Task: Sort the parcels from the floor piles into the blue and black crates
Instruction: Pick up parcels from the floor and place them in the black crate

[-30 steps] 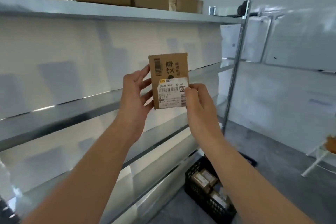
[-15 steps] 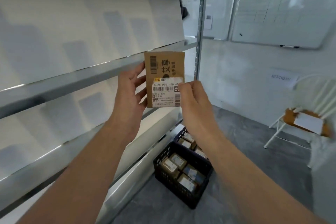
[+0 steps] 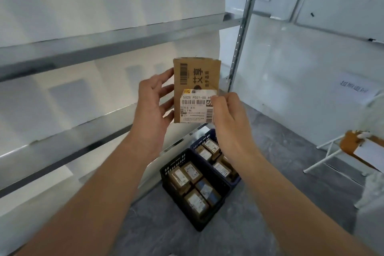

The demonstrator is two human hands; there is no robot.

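Observation:
I hold a flat brown cardboard parcel (image 3: pixel 196 81) with a white shipping label upright in front of me. My left hand (image 3: pixel 153 108) supports its left edge with fingers curled behind it. My right hand (image 3: pixel 228 116) pinches its lower right corner over the label. Below on the floor stands a black crate (image 3: pixel 176 165) holding several small brown parcels. A blue crate (image 3: pixel 204 137), also with several parcels, sits right behind it, partly hidden by my right forearm.
Metal shelving (image 3: pixel 116 35) runs along the left, its upright post (image 3: pixel 242 33) just beyond the parcel. A white folding chair (image 3: pixel 332 151) with a brown parcel on it stands at the right. Grey floor (image 3: pixel 280 183) lies between the crates and the chair.
My view has dropped and swung right, bringing both crates fully into sight. The parcel stays held in both hands in front of me.

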